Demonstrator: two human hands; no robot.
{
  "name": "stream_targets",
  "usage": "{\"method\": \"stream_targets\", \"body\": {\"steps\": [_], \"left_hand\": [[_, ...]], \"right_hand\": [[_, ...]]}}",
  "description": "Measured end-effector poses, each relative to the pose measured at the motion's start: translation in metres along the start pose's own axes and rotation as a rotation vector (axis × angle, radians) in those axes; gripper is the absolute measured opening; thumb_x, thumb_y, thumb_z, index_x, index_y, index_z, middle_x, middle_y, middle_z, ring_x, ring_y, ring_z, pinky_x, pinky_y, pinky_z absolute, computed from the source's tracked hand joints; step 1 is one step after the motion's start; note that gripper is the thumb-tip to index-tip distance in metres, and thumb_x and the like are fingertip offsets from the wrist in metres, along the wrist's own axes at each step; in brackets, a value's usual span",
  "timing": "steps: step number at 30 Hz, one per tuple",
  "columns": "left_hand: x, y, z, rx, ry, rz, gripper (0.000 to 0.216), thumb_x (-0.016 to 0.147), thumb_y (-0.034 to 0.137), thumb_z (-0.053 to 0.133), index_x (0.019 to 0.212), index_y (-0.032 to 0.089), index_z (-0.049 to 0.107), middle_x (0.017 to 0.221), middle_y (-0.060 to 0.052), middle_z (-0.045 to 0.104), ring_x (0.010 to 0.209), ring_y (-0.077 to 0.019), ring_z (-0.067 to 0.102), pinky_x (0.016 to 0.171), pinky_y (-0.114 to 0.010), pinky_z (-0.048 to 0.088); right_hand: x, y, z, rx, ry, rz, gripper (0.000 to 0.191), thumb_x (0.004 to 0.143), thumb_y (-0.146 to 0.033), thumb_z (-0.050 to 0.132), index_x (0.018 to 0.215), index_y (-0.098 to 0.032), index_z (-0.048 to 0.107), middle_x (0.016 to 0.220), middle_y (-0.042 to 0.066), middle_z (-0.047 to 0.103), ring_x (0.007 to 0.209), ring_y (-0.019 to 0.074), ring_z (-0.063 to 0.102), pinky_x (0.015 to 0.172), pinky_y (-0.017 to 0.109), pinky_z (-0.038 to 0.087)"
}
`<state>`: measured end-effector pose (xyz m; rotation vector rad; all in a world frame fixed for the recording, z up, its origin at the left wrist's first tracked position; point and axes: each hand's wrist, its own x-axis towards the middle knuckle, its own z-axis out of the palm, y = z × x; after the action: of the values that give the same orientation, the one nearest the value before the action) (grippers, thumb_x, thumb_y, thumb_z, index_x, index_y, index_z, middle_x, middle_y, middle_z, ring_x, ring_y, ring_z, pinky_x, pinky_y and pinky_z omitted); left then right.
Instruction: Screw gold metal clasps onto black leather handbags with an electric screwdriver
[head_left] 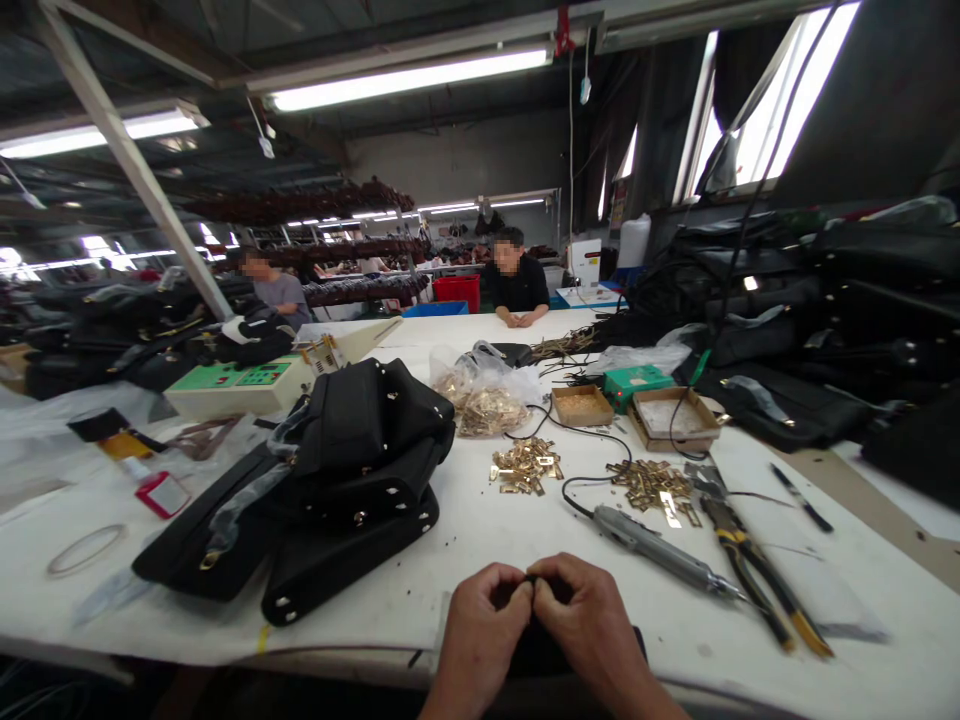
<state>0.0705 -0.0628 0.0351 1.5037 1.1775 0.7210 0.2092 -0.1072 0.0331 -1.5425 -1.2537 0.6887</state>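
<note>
At the table's near edge, my left hand (480, 632) and my right hand (589, 628) meet with thumbs and fingertips pinched together. Between them they grip the upper edge of a black leather-like piece (538, 648); most of it is hidden by the hands, and any small part at the fingertips cannot be made out. Beyond the hands lies a heap of gold metal plates (525, 466), with a second heap (652, 484) to its right. A grey electric screwdriver (660, 552) rests right of my right hand, beside yellow-and-black pliers (757, 570).
Black bags (360, 450) are stacked on the left, near a red bottle (161, 494) and a tape ring (86, 550). Further back are a plastic bag of gold parts (487, 405), small cardboard boxes (581, 408) and a green box (636, 382). A co-worker (517, 280) leans on the far end.
</note>
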Motion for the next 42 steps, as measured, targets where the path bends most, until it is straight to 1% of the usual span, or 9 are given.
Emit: {"method": "stream_targets", "body": {"steps": [10, 19, 21, 24, 26, 28, 31, 34, 42], "left_hand": [[-0.001, 0.002, -0.008, -0.042, -0.066, -0.018, 0.028, 0.081, 0.042, 0.064, 0.081, 0.016, 0.075, 0.071, -0.002, 0.067, 0.068, -0.0168, 0.058, 0.065, -0.027, 0.042], [0.002, 0.0, -0.003, -0.039, 0.008, 0.011, 0.023, 0.079, 0.038, 0.063, 0.075, 0.016, 0.07, 0.066, -0.001, 0.063, 0.063, -0.0151, 0.055, 0.06, -0.025, 0.04], [0.002, 0.002, -0.003, -0.042, 0.012, 0.003, 0.022, 0.079, 0.037, 0.063, 0.075, 0.017, 0.069, 0.064, 0.0, 0.063, 0.061, -0.0147, 0.055, 0.059, -0.025, 0.04], [0.002, 0.008, -0.005, -0.05, 0.013, -0.002, 0.02, 0.079, 0.036, 0.063, 0.073, 0.017, 0.068, 0.062, 0.0, 0.063, 0.061, -0.0146, 0.056, 0.06, -0.025, 0.042], [0.005, 0.009, -0.005, -0.088, -0.004, -0.01, 0.017, 0.077, 0.033, 0.063, 0.072, 0.017, 0.068, 0.061, 0.001, 0.063, 0.061, -0.0142, 0.057, 0.061, -0.024, 0.043], [0.009, 0.007, -0.005, -0.138, -0.03, -0.048, 0.017, 0.077, 0.034, 0.065, 0.077, 0.017, 0.069, 0.063, 0.0, 0.065, 0.06, -0.0141, 0.059, 0.06, -0.024, 0.044], [0.014, 0.004, -0.004, -0.174, -0.05, -0.066, 0.02, 0.077, 0.035, 0.067, 0.08, 0.016, 0.071, 0.065, -0.001, 0.066, 0.06, -0.0137, 0.06, 0.06, -0.024, 0.046], [0.015, 0.002, -0.004, -0.168, -0.056, -0.05, 0.02, 0.077, 0.036, 0.068, 0.08, 0.016, 0.071, 0.066, -0.001, 0.068, 0.061, -0.0136, 0.061, 0.06, -0.024, 0.047], [0.021, -0.001, -0.001, -0.138, -0.066, -0.013, 0.02, 0.08, 0.035, 0.066, 0.082, 0.016, 0.07, 0.07, -0.002, 0.069, 0.063, -0.0142, 0.063, 0.06, -0.024, 0.048]], "right_hand": [[0.001, 0.0, 0.0, -0.047, -0.012, -0.047, 0.024, 0.078, -0.016, 0.056, 0.079, -0.023, 0.078, 0.077, 0.002, 0.075, 0.073, 0.0211, 0.071, 0.07, 0.028, 0.051], [0.007, -0.004, -0.004, -0.086, -0.052, -0.117, 0.024, 0.079, -0.016, 0.056, 0.078, -0.023, 0.079, 0.076, 0.002, 0.074, 0.072, 0.0194, 0.068, 0.069, 0.029, 0.049], [0.008, -0.007, -0.007, -0.07, -0.074, -0.088, 0.023, 0.08, -0.018, 0.056, 0.078, -0.022, 0.079, 0.077, 0.003, 0.075, 0.074, 0.0199, 0.069, 0.071, 0.03, 0.05], [0.011, -0.009, -0.014, 0.042, -0.124, 0.044, 0.022, 0.081, -0.025, 0.06, 0.088, -0.02, 0.08, 0.085, 0.004, 0.077, 0.081, 0.0216, 0.07, 0.077, 0.032, 0.052], [0.013, -0.007, -0.019, 0.138, -0.179, 0.153, 0.028, 0.08, -0.03, 0.064, 0.101, -0.018, 0.078, 0.086, 0.004, 0.077, 0.08, 0.0213, 0.07, 0.074, 0.031, 0.052], [0.015, -0.003, -0.025, 0.171, -0.255, 0.214, 0.031, 0.079, -0.033, 0.067, 0.102, -0.016, 0.077, 0.087, 0.004, 0.077, 0.079, 0.0202, 0.069, 0.072, 0.03, 0.051], [0.016, -0.002, -0.033, 0.113, -0.333, 0.221, 0.026, 0.08, -0.034, 0.066, 0.095, -0.016, 0.078, 0.087, 0.004, 0.077, 0.079, 0.0193, 0.067, 0.073, 0.029, 0.049], [0.014, -0.003, -0.034, 0.073, -0.345, 0.2, 0.025, 0.081, -0.033, 0.064, 0.095, -0.017, 0.078, 0.086, 0.003, 0.077, 0.076, 0.0182, 0.066, 0.07, 0.027, 0.048], [0.009, 0.005, -0.025, 0.074, -0.243, 0.194, 0.029, 0.076, -0.028, 0.064, 0.1, -0.016, 0.076, 0.085, 0.004, 0.075, 0.073, 0.0178, 0.064, 0.067, 0.028, 0.046]]}}
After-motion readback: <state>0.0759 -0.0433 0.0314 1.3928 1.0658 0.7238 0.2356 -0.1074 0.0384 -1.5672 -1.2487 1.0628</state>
